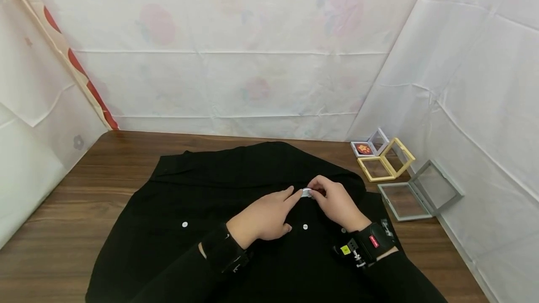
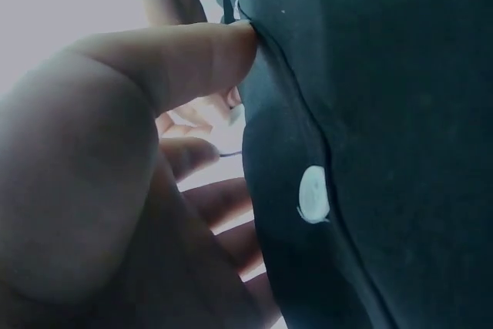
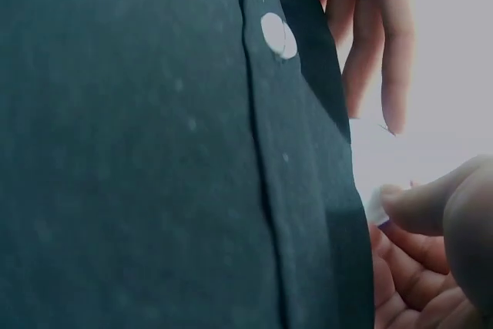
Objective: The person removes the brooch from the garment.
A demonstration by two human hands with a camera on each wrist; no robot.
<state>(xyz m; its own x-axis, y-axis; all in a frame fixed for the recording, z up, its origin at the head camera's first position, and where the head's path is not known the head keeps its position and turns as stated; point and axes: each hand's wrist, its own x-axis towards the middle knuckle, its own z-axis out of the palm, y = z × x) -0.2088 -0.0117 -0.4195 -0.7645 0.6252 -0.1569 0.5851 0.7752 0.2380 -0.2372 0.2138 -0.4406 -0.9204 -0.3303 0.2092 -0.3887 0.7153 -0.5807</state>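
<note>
Creased black cloth (image 1: 210, 193); hands (image 1: 263, 214) on white strip (image 1: 306, 193), possibly plastic.

So both arms reach in from the bottom of the head view, left arm (image 1: 181, 272) and right arm (image 1: 406, 275) angling toward each other. Left hand (image 1: 263, 212) is back-side up, fingers pretty much stretched out, thumb (image 2: 192, 67) spread off from them. Right hand (image 1: 337, 205) is just beside it, thumb and fingers bent in a pinch.
</note>
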